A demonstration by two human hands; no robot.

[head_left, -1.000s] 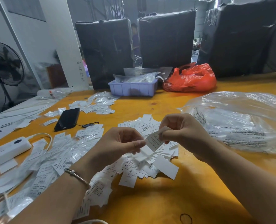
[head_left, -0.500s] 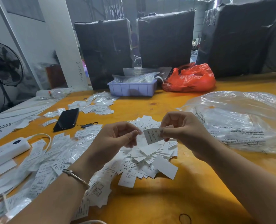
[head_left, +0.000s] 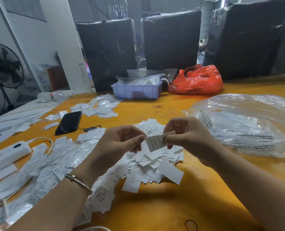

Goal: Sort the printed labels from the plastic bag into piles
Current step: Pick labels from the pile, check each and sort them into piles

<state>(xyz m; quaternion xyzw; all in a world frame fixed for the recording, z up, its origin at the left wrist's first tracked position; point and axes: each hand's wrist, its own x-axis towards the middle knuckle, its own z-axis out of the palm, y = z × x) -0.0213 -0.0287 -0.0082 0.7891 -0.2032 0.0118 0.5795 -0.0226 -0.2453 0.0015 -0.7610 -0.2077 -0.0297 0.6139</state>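
Label sits in the air between both hands, above the near pile of loose labels on the yellow table. The right hand pinches the label's right edge between thumb and curled forefinger. The left hand is just left of it, fingers curled, thumb tip pointing at the label's left edge; I cannot tell whether it touches. A bracelet circles the left wrist.

More labels spread in a long heap to the near left, and a smaller heap lies farther off, near a blue tray. The clear bag lies crumpled at the right, well apart from the hands. A red bag sits beside the tray at the far edge. A black phone lies left of the pile, and a white power strip sits at the left edge. A fan stands far left, and dark wrapped bales rise behind the table.
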